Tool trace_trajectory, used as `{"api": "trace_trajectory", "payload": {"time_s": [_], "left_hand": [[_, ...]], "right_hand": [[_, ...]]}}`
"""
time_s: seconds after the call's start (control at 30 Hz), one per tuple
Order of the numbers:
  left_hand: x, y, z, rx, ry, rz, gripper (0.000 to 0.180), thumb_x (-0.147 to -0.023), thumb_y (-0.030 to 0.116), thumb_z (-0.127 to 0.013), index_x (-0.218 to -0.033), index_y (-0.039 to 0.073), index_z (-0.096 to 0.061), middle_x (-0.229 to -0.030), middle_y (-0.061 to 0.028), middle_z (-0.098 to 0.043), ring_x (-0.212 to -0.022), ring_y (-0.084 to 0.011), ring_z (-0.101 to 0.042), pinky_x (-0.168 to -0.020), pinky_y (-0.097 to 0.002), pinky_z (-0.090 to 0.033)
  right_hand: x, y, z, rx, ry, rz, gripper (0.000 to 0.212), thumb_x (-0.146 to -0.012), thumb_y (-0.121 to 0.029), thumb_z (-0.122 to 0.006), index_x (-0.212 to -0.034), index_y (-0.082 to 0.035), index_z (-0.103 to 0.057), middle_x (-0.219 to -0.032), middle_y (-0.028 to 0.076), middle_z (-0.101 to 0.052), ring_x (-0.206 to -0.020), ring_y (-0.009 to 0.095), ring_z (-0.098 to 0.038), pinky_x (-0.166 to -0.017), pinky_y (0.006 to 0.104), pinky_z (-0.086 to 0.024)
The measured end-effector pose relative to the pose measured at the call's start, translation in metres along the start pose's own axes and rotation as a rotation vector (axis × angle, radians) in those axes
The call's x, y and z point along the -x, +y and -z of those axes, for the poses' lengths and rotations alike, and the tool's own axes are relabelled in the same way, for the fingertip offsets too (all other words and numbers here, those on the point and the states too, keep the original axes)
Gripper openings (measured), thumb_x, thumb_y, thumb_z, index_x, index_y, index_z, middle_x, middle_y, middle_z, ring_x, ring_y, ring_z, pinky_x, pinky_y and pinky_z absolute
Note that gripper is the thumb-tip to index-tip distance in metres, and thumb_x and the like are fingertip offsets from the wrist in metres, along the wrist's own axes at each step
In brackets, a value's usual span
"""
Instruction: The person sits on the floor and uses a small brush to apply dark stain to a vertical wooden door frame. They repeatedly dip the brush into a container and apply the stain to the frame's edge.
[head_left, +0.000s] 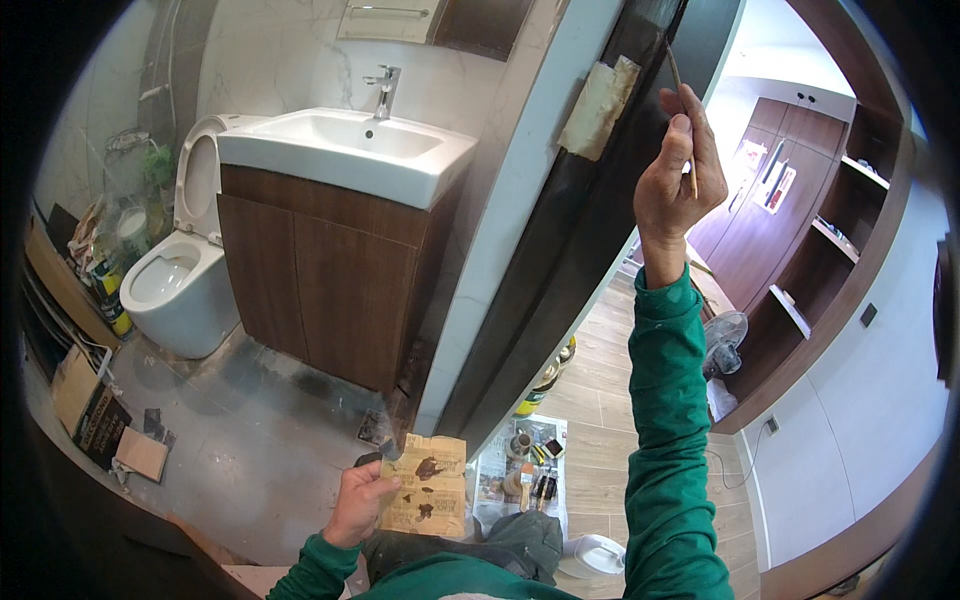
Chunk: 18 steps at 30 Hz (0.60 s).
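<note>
My right hand (680, 180) is raised and closed round a thin artist's paintbrush (676, 70). The brush points up, its tip at or very near the dark brown door frame (530, 270); whether it touches, I cannot tell. Pale tape (598, 108) covers a patch of the frame to the left of the brush. Low in front of me, my left hand (355, 505) pinches the left edge of a tan sheet of paper or card (448, 500). Several dark brown paint smears mark that sheet.
Newspaper (490, 480) on the wood-look floor bears brushes and small containers; paint cans (540, 385) stand behind it. A white jug (592, 556) is near my knee. Left are a sink cabinet (330, 270), toilet (175, 290) and cardboard scraps (142, 453). A fan (724, 340) stands by the right-hand shelves.
</note>
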<state>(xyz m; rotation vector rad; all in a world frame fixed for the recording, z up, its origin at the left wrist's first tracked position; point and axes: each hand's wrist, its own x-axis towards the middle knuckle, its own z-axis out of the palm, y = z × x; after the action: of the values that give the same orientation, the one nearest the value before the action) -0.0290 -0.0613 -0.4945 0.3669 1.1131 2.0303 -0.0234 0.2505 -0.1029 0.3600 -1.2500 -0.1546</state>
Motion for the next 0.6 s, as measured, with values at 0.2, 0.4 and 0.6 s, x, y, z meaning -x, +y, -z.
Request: {"api": "trace_trajectory", "payload": {"time_s": [0.2,0.4,0.6], "left_hand": [[-0.0007,0.0000,-0.0010,-0.007,-0.006,0.013,0.024,-0.086,-0.005,-0.057,-0.108,-0.010,-0.064,-0.103,-0.0162,-0.070,-0.088,-0.0183,-0.068,-0.084,-0.0310,-0.054],[-0.0017,-0.0010,-0.0001,-0.010,-0.010,0.020,0.023,-0.086,-0.004,-0.057,-0.107,-0.009,-0.065,-0.102,-0.0158,-0.071,-0.086,-0.0179,-0.068,-0.083,-0.0309,-0.054],[-0.0010,-0.0005,-0.0014,-0.009,-0.004,0.020,0.022,-0.085,-0.004,-0.057,-0.105,-0.009,-0.066,-0.100,-0.0155,-0.071,-0.085,-0.0180,-0.068,-0.082,-0.0312,-0.055]], "right_hand": [[-0.0009,0.0011,-0.0002,0.023,-0.024,0.023,0.031,-0.097,-0.017,-0.049,-0.115,0.000,-0.068,-0.098,0.013,-0.074,-0.091,0.023,-0.072,-0.079,0.0338,-0.058],[-0.0023,0.0004,0.0001,-0.003,-0.041,0.016,0.031,-0.097,-0.017,-0.050,-0.115,0.000,-0.068,-0.098,0.014,-0.074,-0.092,0.024,-0.072,-0.079,0.0341,-0.058],[-0.0034,0.0011,-0.0006,0.004,-0.053,0.001,0.032,-0.098,-0.019,-0.050,-0.116,0.001,-0.068,-0.099,0.015,-0.073,-0.094,0.025,-0.072,-0.081,0.0338,-0.057]]}}
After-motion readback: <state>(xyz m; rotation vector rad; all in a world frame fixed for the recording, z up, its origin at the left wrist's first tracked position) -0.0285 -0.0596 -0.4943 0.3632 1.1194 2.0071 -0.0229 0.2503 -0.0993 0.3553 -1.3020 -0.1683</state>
